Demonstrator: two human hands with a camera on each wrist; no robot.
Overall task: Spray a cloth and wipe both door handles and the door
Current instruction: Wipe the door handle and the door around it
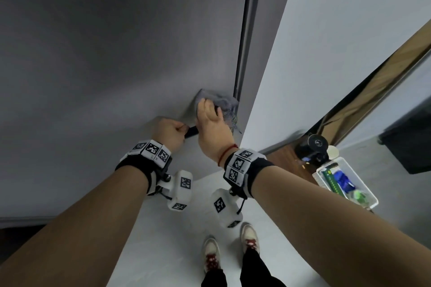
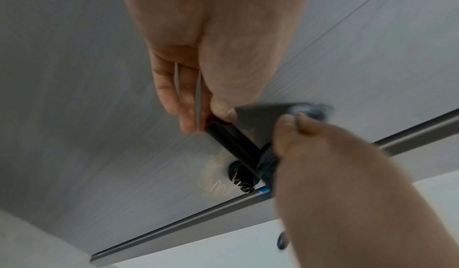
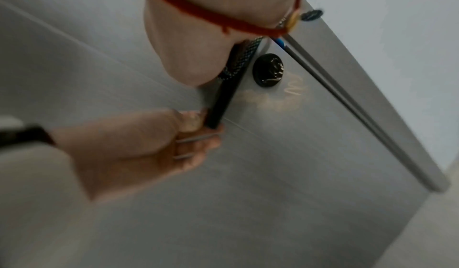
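Left hand point(image 1: 171, 131) closed on the free end of the straight black lever door handle point(image 2: 232, 142), thumb and fingertips pinching the tip, as both wrist views show. Right hand point(image 1: 210, 123) closed round the crumpled grey microfibre cloth point(image 1: 224, 102), wrapped over the handle's pivot end, just beyond the left hand's knuckles and close to the grey wood-grain door point(image 1: 105, 53) edge. Cloth bunched above and to the far side of the right hand, one patterned corner hanging toward the door edge.

Round black keyhole rosette point(image 3: 269, 70) just beside the right hand, below the handle, with pale scratches on the door face around it. Clear plastic bin of supplies point(image 1: 347, 184) on the floor, well apart to the right of the right wrist; spray bottle not identifiable.

Judgement: step in hand appears to be wiping the first handle; other handle and door face not shown as done.

Handling, judged: cloth light, soft, limp, likely damp; best gripped bunched in the palm and wrapped round the bar so it cannot slip off. Handle stiff, smooth, probably slick when wet and sprung to turn; steadying at the tip sensible. Door hinged, liable to swing under pressure.
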